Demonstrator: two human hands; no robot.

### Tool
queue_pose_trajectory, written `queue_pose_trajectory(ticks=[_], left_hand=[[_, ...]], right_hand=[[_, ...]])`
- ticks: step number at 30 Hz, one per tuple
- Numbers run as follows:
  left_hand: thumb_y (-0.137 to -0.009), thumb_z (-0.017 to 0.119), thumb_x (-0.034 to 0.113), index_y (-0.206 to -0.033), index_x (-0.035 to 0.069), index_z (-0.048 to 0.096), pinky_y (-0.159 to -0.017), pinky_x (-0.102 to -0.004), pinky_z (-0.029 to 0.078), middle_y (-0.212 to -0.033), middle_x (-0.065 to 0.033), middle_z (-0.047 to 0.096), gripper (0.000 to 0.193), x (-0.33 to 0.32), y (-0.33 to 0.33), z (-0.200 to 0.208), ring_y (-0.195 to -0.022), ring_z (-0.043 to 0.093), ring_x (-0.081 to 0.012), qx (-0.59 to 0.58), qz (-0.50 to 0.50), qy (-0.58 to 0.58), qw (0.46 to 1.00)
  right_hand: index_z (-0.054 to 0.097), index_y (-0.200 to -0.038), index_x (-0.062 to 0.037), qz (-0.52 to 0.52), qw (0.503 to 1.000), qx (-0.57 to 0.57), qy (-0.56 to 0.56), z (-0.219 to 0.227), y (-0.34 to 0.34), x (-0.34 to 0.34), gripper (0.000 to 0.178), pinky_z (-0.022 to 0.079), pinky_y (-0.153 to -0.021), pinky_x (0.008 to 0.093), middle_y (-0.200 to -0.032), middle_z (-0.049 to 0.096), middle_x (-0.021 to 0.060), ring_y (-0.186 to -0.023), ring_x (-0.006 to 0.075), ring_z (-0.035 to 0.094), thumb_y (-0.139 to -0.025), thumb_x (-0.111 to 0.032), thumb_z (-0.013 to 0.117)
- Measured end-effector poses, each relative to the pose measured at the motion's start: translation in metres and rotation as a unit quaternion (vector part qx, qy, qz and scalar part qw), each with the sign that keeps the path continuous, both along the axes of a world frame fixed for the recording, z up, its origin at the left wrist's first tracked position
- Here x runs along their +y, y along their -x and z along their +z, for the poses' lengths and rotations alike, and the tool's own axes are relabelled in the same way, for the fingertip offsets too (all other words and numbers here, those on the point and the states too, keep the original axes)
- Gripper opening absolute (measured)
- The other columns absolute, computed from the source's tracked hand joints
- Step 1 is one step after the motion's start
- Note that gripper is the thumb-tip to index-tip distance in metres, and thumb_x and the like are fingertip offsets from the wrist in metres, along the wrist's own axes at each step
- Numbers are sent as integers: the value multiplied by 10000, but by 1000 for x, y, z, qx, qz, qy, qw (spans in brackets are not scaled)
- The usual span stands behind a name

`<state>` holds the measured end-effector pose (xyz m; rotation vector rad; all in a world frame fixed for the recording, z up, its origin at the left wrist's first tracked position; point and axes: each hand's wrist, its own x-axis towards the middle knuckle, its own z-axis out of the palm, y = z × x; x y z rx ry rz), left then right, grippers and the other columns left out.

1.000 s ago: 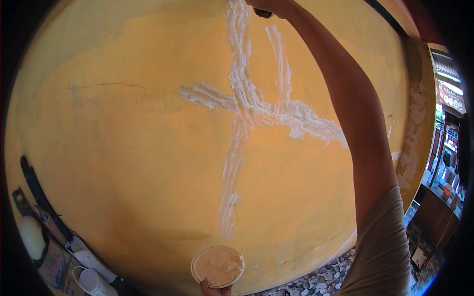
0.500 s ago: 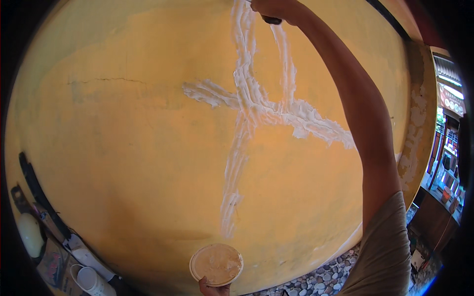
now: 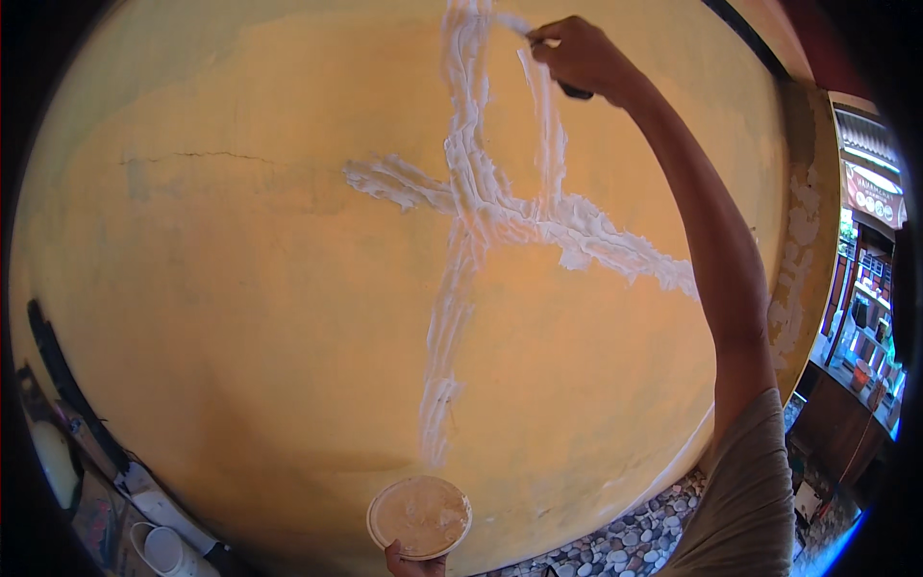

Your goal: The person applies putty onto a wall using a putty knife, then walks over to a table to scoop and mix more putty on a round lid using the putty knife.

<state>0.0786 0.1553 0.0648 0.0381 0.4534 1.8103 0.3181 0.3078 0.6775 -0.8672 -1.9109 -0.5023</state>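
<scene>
Raised high at the upper middle, my right hand is closed round the dark handle of a putty knife. The knife's blade points left, close to the upper end of a white filler streak on the yellow wall. From that streak, white bands branch left, right and downward, and a thinner one runs up beside it. Low in the middle, my left hand grips the rim of a round, shallow lid from below. Smeared filler covers the lid's upper face.
A thin crack runs across the wall at left. A white bucket and long dark items stand at lower left. Grey pebbles line the wall's foot. At far right are a peeling pillar and a cluttered counter.
My right hand has moved down and a little to the right with the putty knife, its blade now showing apart from the top edge. My left hand still holds the lid in nearly the same place.
</scene>
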Motion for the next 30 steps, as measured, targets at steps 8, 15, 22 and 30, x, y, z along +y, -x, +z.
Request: queue_pose_trajectory(ticks=[8, 15, 22, 30], left_hand=[[-840, 492, 397, -1391, 56, 346, -914, -510, 486, -1357, -168, 465, 664, 3, 0, 2, -1198, 495, -361, 5, 17, -1, 1000], [-853, 475, 404, -1369, 57, 380, -901, -490, 486, -1349, -151, 478, 629, 7, -4, 6, -1191, 502, -339, 5, 30, 41, 999], [-793, 484, 441, -1408, 136, 328, -959, -562, 428, -1387, -125, 427, 704, -3, -7, -12, -1226, 461, -349, 35, -17, -109, 993], [-850, 508, 402, -1391, 107, 359, -1012, -501, 397, -1373, -99, 458, 634, -6, -7, -4, -1236, 464, -308, 4, 30, -71, 997]], right_hand=[[598, -1217, -108, -51, 994, -20, -99, -10, -4, 69, 380, 497, -596, 377, -677, 611, 157, -539, 260, 580, -862, -230, 545], [620, -1173, -52, -69, 997, 19, -27, 0, -32, 8, 318, 422, -469, 257, -601, 539, 37, -476, 94, 489, -918, -221, 532], [669, -911, 11, -81, 997, 10, 1, 23, -1, 10, 219, 418, -406, 307, -587, 592, 90, -446, 164, 516, -869, -114, 494], [618, -1125, 4, -140, 985, 26, 93, -95, 20, -46, 241, 367, -396, 221, -765, 619, 54, -480, 78, 443, -919, -57, 508]])
